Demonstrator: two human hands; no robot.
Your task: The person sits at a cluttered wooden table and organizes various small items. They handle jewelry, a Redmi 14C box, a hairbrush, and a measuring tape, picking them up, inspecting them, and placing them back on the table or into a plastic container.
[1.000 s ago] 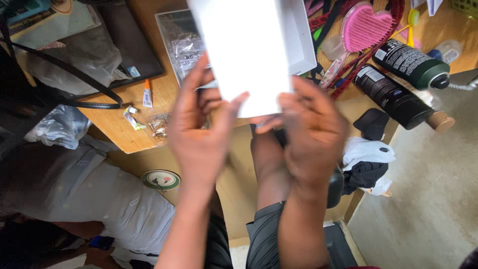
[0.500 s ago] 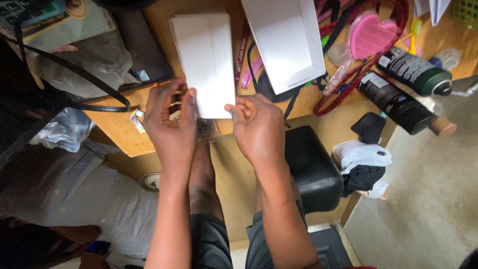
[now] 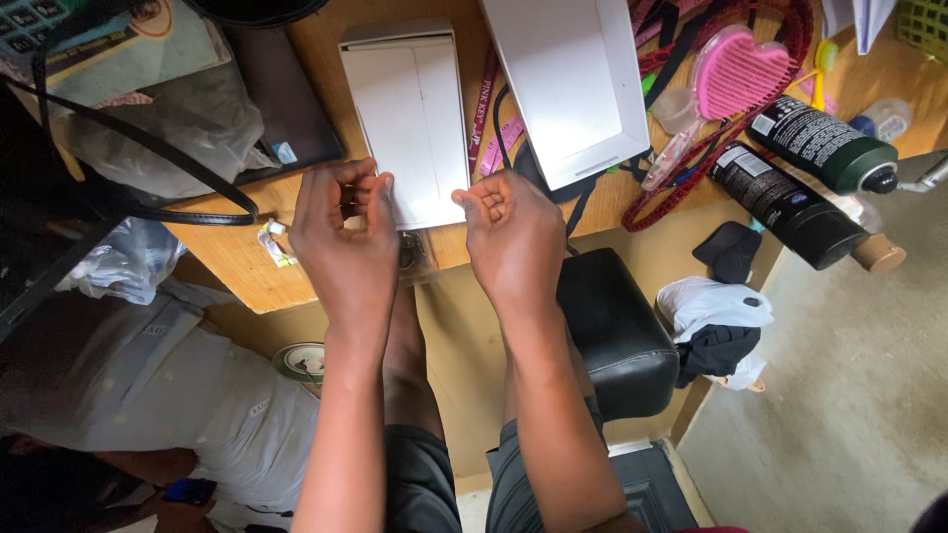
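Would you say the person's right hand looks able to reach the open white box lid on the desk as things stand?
Probably yes. The right hand is empty and just below the open white lid; only a dark strap lies on the desk between them, and nothing stands in its way.

Both forearms are bare, no sleeves, no watch, no rings on the left hand (image 3: pixel 346 247) or right hand (image 3: pixel 513 242). Lower down there are dark grey shorts (image 3: pixel 425 484) and bare knees. Nothing else worn that shows.
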